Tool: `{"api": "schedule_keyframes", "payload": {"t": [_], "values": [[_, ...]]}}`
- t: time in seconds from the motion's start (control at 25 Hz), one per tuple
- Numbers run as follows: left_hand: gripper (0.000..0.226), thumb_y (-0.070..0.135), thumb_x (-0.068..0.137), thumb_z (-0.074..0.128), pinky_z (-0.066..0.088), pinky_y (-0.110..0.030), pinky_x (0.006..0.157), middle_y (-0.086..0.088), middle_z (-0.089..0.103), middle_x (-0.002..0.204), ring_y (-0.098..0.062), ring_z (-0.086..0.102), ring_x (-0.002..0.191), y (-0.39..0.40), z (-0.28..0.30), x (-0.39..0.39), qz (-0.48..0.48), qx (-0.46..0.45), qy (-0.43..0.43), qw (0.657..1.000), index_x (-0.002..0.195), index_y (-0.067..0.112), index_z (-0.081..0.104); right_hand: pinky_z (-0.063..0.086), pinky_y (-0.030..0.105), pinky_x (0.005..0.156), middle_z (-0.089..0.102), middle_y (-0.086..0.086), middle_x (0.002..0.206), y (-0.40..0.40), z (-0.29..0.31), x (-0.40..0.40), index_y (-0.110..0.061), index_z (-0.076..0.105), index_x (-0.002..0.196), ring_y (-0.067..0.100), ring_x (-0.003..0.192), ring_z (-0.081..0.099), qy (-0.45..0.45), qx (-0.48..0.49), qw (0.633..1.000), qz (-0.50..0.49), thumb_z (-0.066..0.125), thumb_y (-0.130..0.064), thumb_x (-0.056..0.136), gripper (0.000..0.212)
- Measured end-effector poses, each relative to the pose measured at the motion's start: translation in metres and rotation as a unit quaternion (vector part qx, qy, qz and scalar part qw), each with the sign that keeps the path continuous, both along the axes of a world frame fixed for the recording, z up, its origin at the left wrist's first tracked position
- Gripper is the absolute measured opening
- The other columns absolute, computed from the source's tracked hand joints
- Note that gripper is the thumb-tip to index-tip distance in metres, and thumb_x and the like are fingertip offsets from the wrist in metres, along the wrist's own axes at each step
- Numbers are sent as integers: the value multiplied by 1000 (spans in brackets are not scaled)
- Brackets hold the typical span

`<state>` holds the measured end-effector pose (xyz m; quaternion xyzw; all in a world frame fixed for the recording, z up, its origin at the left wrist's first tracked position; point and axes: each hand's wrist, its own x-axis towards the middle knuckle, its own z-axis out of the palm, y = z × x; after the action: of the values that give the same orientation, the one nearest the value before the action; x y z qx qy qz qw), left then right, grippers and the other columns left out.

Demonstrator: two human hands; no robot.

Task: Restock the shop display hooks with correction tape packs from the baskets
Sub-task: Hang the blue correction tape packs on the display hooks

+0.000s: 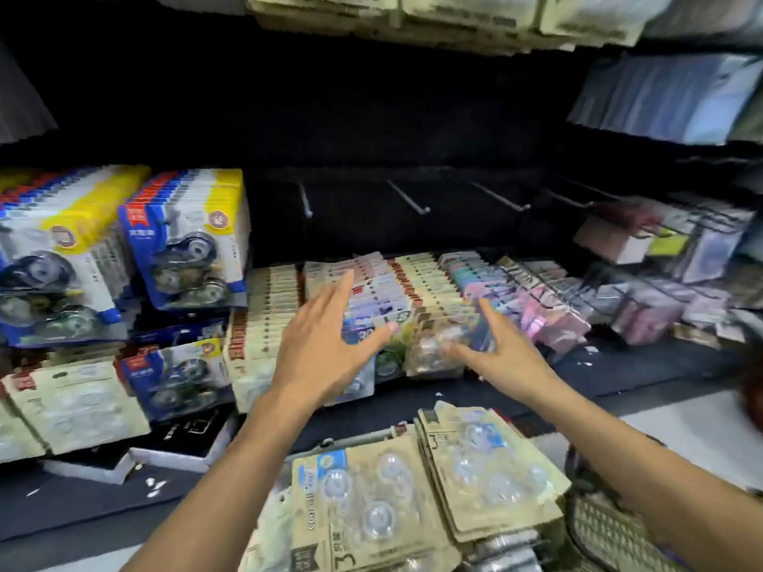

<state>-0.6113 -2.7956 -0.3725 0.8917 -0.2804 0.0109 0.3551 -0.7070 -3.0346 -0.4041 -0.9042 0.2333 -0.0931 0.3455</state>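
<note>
1. Hanging rows of correction tape packs (417, 291) mid-display, below a run of bare hooks (408, 196): light carded blisters, stiff backing, slick plastic domes, probably easy to fan out or slide off.
2. Loose stack of packs (413, 489) in the basket (594, 530) down front; best pinched by the card edges near the hang hole, not the bubbles.
3. Left hand (326, 348) over the rows, fingers spread, gripping nothing.
4. Right hand (501, 348), fingers apart too, tips at a front pack.
5. Everything motion-blurred; print unreadable, basket cut off, hang holes impossible to spot.
</note>
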Motion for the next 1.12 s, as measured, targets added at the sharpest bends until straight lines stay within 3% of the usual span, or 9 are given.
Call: {"api": "schedule_keyframes", "payload": {"t": [0.16, 0.28, 0.44, 0.52, 0.68, 0.8, 0.88, 1.0, 1.12], "values": [[91, 68, 89, 59, 20, -30, 120, 8, 21, 168, -13, 20, 154, -121, -40, -66, -121, 2, 28, 992, 162, 33, 16, 35, 43, 114, 24, -7, 163, -95, -38, -123, -44, 13, 157, 25, 146, 32, 20, 29, 994, -108, 65, -80, 67, 110], [90, 64, 91, 60, 20, -26, 118, 5, 21, 168, -14, 22, 153, -207, -84, -122, -207, 33, 62, 976, 162, 30, 16, 35, 34, 114, 38, -4, 158, -142, -94, -214, -39, 31, 153, 16, 140, 41, 9, 110, 973, -205, 74, -67, 73, 95], [93, 74, 90, 47, 15, -31, 124, 2, 18, 170, -16, 19, 154, -298, -157, -183, -314, 159, 16, 936, 163, 31, 9, 32, 20, 103, 46, 2, 146, -171, -176, -307, -26, 41, 149, 13, 131, 44, 61, 173, 936, -299, 78, -47, 82, 80], [91, 70, 93, 46, 16, -36, 125, 0, 16, 170, -18, 18, 155, -331, -191, -200, -352, 229, -6, 908, 163, 30, 5, 34, 21, 103, 46, -6, 138, -186, -214, -335, -25, 41, 148, 10, 129, 43, 75, 183, 925, -324, 78, -49, 81, 80], [84, 57, 99, 46, 13, -40, 126, -3, 9, 171, -20, 11, 157, -356, -244, -207, -374, 301, -4, 877, 163, 30, -1, 38, 47, 114, 41, -3, 151, -235, -256, -341, -25, 32, 153, 23, 139, 43, 70, 149, 910, -380, 82, -35, 79, 89], [80, 52, 102, 44, 4, -34, 126, -1, 5, 172, -17, 8, 157, -356, -264, -206, -381, 306, -7, 872, 163, 29, -2, 34, 50, 117, 35, 6, 157, -286, -272, -312, -21, 25, 156, 27, 142, 38, 64, 72, 908, -408, 82, -22, 80, 95], [78, 51, 102, 44, 2, -30, 124, 2, 4, 172, -15, 7, 156, -355, -271, -204, -385, 291, 1, 876, 163, 30, 0, 34, 52, 115, 42, 7, 152, -312, -280, -288, -19, 35, 151, 30, 139, 40, 101, 12, 906, -410, 77, -22, 84, 79], [75, 47, 101, 51, 10, -28, 124, 7, 14, 170, -12, 14, 154, -355, -270, -199, -377, 233, 38, 895, 162, 32, 11, 41, 53, 103, 67, 7, 118, -326, -288, -267, -23, 59, 122, 32, 117, 56, 123, -12, 897, -424, 66, -26, 94, 29], [74, 40, 96, 64, 22, -28, 121, 12, 26, 165, -9, 25, 149, -364, -263, -195, -341, 177, 89, 919, 158, 32, 26, 55, 47, 87, 71, 1, 105, -312, -277, -276, -30, 61, 109, 24, 101, 66, -18, 60, 909, -412, 64, -23, 96, 16]]}}
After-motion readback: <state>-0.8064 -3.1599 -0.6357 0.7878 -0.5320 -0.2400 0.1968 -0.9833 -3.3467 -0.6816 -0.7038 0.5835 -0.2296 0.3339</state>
